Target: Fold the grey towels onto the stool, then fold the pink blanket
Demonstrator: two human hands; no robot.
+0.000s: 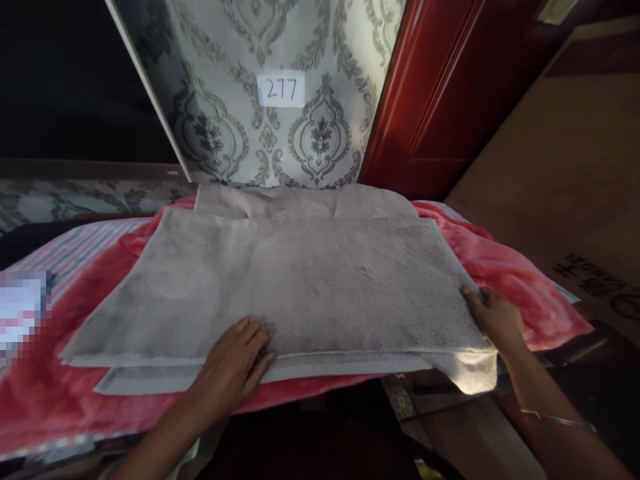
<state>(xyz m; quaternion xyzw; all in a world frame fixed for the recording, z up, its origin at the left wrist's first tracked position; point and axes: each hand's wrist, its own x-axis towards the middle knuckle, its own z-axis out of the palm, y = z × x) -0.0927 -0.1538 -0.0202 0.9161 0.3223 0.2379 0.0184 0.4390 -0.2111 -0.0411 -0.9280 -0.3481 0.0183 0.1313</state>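
Observation:
A large grey towel [310, 280] lies folded in layers on a red fleece blanket [505, 267]. My left hand [235, 367] rests flat on the towel's near edge, fingers spread over the top layer. At the near right corner, my right hand [495, 317] pinches the towel's right edge, and the corner below it droops off the blanket.
A patterned grey wallpaper panel with a paper label reading 277 [281, 89] stands behind the towel. A red door [440, 87] is at the back right, a brown cardboard box [565, 173] on the right. Striped bedding [75, 247] shows at the left.

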